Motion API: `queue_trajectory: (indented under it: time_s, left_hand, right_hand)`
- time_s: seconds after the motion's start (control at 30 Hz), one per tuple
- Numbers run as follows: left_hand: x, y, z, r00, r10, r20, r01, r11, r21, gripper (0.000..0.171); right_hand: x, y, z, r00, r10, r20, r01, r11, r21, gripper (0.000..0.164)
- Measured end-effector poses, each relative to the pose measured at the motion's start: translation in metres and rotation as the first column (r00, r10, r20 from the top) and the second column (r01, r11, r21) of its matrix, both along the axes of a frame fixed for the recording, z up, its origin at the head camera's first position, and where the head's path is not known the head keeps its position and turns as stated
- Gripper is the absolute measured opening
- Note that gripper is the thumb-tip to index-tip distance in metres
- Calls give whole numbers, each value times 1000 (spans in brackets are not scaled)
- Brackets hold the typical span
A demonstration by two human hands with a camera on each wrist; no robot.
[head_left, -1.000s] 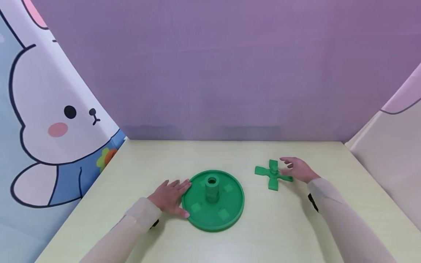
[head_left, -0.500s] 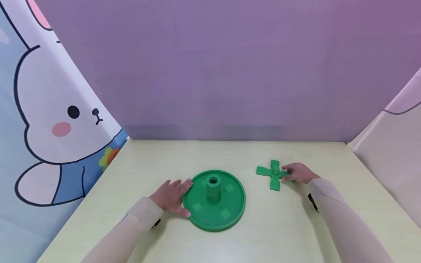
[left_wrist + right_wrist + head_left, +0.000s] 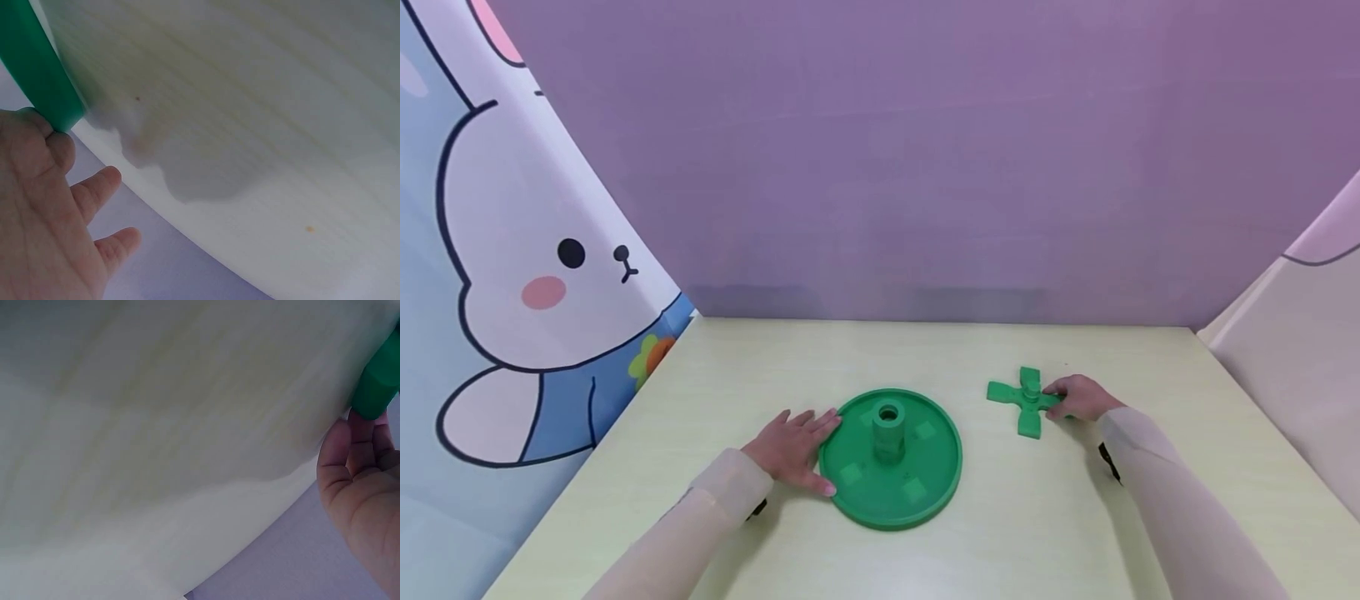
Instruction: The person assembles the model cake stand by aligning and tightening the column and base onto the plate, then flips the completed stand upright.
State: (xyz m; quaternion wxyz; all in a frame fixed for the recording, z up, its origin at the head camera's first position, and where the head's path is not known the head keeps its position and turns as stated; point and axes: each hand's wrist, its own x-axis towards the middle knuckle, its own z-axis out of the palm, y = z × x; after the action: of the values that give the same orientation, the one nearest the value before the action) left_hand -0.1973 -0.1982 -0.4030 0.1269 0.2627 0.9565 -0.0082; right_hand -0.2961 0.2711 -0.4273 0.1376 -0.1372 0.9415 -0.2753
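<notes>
A round green tray-like disc (image 3: 867,506) with a raised rim lies on the table. From it rises an upright hollow green post (image 3: 889,433). My left hand (image 3: 790,452) rests against the disc's left rim, fingers spread and thumb at the lower edge. The left wrist view shows the fingers of that hand (image 3: 56,206) beside the green rim (image 3: 40,75). To the right lies a flat green four-armed cross (image 3: 1029,422) with a short central knob. My right hand (image 3: 1084,397) pinches its right arm between thumb and fingers; part of that arm is hidden.
Both objects lie on a pale wood-grain table (image 3: 925,350). A purple cloth wall (image 3: 925,167) stands behind its back edge. A rabbit-print cloth (image 3: 535,250) hangs at the left, and a pale cloth (image 3: 1292,350) at the right.
My right hand has come down and taken the cross's right arm between thumb and fingers. The left hand stays on the disc's rim. The whole view has shifted slightly.
</notes>
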Motion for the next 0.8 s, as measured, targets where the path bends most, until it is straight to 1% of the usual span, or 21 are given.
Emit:
queue_trajectory:
  time_s: [0.13,0.33,0.53,0.7,0.8]
  left_hand:
    - [0,2,1,1000,-2,0,2,1000,-1,104]
    - [-2,3,-2,1000,-3,-3,3,1000,-5,103]
    - [-4,3,-5,1000,9,-1,-9,1000,-11,103]
    - [-3,3,-5,1000,8,-3,-8,1000,-8,103]
    - [-3,3,-4,1000,6,-3,-6,1000,-6,103]
  right_hand:
    - [0,1,-1,1000,-21,-10,21,1000,-1,42]
    - [0,2,-3,999,-28,-38,28,1000,-5,39]
    - [2,2,1,998,-31,-63,29,999,-38,37]
    - [6,-1,6,997,-80,9,80,989,-128,42]
    - [9,-3,9,991,-109,82,124,970,-208,46]
